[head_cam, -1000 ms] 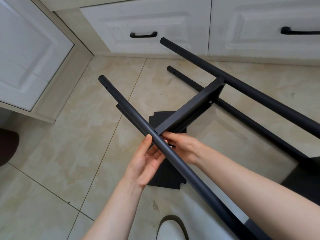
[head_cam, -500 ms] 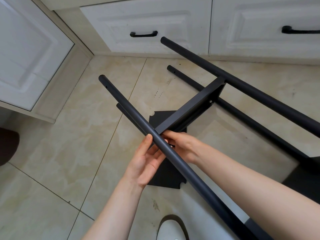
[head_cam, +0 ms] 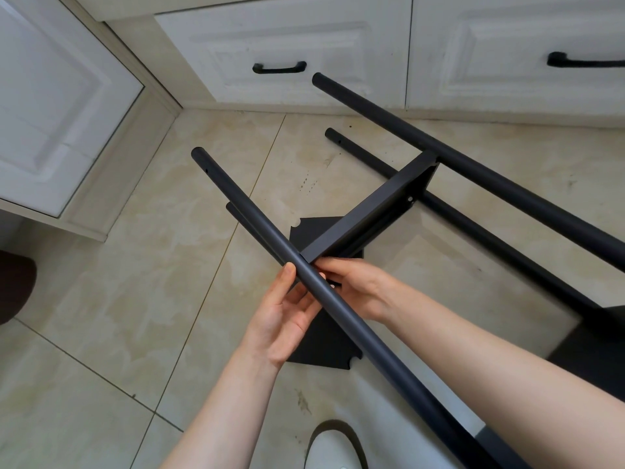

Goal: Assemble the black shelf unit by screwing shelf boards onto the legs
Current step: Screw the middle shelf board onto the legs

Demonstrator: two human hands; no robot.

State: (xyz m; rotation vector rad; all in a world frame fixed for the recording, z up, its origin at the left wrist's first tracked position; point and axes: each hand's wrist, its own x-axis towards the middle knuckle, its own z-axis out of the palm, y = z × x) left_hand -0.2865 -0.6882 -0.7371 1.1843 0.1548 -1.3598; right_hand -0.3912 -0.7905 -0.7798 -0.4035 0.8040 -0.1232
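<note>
Item: near leg (head_cam: 257,228), stiff metal tube, likely light and smooth; I'd hold it beside the shelf board (head_cam: 368,214) joint, mid-scene. Left hand (head_cam: 287,316) fingers cradle it; right hand (head_cam: 358,286) pinches the joint.

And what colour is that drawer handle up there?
Black, on the white drawer; the drawer handle shows in the head view.

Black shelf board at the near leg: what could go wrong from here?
1. The black metal shelf board meets the near black tubular leg only at a corner; both hands, left and right, crowd that joint, so it could slip.
2. A loose flat black shelf panel lies on the floor underneath, and may be scratched if anything drops.
</note>
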